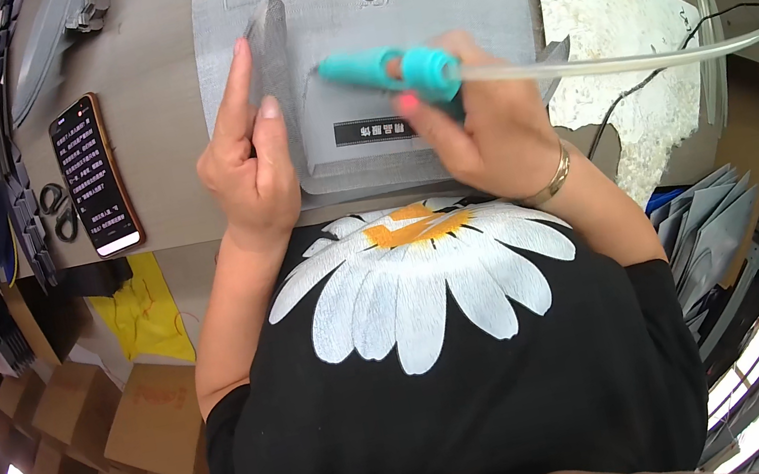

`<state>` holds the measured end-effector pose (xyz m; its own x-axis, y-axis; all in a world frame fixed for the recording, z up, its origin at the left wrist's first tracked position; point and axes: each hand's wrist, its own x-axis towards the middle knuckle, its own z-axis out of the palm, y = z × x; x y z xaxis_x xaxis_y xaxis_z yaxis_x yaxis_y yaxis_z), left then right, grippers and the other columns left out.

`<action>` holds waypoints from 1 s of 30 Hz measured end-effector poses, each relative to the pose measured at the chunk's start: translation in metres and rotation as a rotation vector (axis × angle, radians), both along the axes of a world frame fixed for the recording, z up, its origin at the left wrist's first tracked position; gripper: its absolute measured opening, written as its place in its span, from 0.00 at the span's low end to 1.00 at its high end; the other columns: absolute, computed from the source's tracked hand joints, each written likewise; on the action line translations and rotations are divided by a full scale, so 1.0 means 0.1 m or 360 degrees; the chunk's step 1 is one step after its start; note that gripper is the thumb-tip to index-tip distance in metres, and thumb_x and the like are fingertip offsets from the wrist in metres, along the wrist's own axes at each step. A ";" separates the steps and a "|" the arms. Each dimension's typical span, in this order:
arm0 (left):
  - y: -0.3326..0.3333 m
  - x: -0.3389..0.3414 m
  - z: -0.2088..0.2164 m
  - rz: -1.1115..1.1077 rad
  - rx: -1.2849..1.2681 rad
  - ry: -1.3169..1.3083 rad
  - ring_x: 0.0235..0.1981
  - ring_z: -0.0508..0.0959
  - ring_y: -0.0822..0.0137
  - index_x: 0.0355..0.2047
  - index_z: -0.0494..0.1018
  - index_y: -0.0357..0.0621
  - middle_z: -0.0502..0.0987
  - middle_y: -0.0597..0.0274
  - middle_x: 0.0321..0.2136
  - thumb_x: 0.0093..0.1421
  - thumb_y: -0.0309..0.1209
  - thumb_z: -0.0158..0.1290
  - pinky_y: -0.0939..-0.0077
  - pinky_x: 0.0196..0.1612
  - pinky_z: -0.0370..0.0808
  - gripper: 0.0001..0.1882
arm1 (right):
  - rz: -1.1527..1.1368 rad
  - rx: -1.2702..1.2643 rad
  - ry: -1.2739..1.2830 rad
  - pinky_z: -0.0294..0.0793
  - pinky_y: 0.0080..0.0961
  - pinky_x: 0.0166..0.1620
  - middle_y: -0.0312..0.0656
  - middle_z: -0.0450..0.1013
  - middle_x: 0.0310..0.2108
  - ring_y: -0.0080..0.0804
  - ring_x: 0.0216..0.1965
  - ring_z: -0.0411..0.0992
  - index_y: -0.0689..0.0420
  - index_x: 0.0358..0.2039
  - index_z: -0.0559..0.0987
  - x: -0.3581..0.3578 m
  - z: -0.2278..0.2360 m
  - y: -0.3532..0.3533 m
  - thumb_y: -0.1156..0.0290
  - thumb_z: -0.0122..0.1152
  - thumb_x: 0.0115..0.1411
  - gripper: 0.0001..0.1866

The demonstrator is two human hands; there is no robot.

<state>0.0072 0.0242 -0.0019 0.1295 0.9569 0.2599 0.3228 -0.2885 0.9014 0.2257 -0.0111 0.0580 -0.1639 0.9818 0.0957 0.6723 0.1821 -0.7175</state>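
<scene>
A grey fabric-covered piece (327, 170) with raised seams, a small round fitting and a black printed label (373, 129) lies on the worktable in front of me. Along its left part, a darker grey flap (272, 58) stands up. My left hand (252, 168) grips that flap between the thumb and the outstretched index finger, with the other fingers curled. Over the right half of the piece, my right hand (491, 121) is closed round a turquoise hot glue gun (360, 71), slightly blurred, its nozzle pointing left. A long translucent glue stick (613, 66) juts from its back.
A phone (97, 175) and black-handled scissors (58, 210) lie at left, beside stacked dark strips (9, 150). A white, rough-edged sheet (612, 3), a black cord (615, 102) and more glue sticks (713, 66) are at right. Below stand cardboard boxes (156, 419) and grey panels (710, 224).
</scene>
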 end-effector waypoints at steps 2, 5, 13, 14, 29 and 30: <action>-0.01 0.00 0.01 0.0007 -0.0001 0.0024 0.20 0.61 0.81 0.63 0.68 0.40 0.69 0.69 0.20 0.63 0.20 0.48 0.84 0.24 0.62 0.27 | -0.0175 0.0030 -0.0099 0.71 0.37 0.28 0.45 0.73 0.23 0.46 0.25 0.75 0.56 0.38 0.72 0.01 0.01 0.02 0.67 0.66 0.58 0.13; -0.02 -0.01 0.04 0.0005 -0.0050 0.0080 0.20 0.62 0.81 0.63 0.69 0.39 0.70 0.68 0.21 0.63 0.20 0.48 0.84 0.24 0.62 0.26 | -0.0140 0.0117 -0.0107 0.72 0.37 0.27 0.45 0.73 0.23 0.46 0.25 0.75 0.56 0.38 0.72 0.03 0.01 0.01 0.67 0.66 0.58 0.13; -0.01 0.01 0.02 0.0005 -0.0024 0.0065 0.19 0.60 0.80 0.63 0.69 0.40 0.63 0.71 0.18 0.63 0.20 0.48 0.84 0.23 0.60 0.26 | -0.0041 0.0052 -0.0078 0.71 0.38 0.25 0.44 0.73 0.21 0.46 0.23 0.75 0.56 0.37 0.71 -0.03 0.04 0.00 0.67 0.66 0.58 0.13; -0.02 0.01 0.01 0.0006 -0.0017 0.0051 0.19 0.60 0.80 0.63 0.69 0.40 0.63 0.71 0.18 0.63 0.20 0.48 0.84 0.23 0.60 0.26 | -0.0125 0.0056 -0.0123 0.71 0.38 0.25 0.45 0.73 0.21 0.46 0.22 0.74 0.56 0.37 0.71 0.00 0.04 0.02 0.67 0.66 0.58 0.13; 0.48 -0.09 0.64 -0.0131 0.0207 0.0270 0.19 0.60 0.81 0.57 0.76 0.45 0.63 0.74 0.18 0.61 0.23 0.57 0.85 0.25 0.59 0.23 | 0.0048 -0.0452 0.0260 0.73 0.28 0.36 0.47 0.75 0.33 0.35 0.35 0.76 0.64 0.46 0.74 0.28 0.39 0.12 0.67 0.58 0.66 0.15; 0.54 -0.04 0.83 -0.0221 0.0322 0.0188 0.21 0.60 0.82 0.57 0.76 0.44 0.64 0.76 0.19 0.61 0.23 0.58 0.87 0.26 0.59 0.23 | 0.0109 -0.0506 0.0220 0.73 0.21 0.34 0.44 0.75 0.36 0.26 0.35 0.75 0.65 0.46 0.75 0.26 0.45 0.13 0.67 0.58 0.67 0.14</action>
<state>0.0034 0.0779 0.0807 0.2966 0.8581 0.4192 0.3670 -0.5077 0.7795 0.2517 0.0015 0.1027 -0.2373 0.9532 -0.1872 0.5589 -0.0236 -0.8289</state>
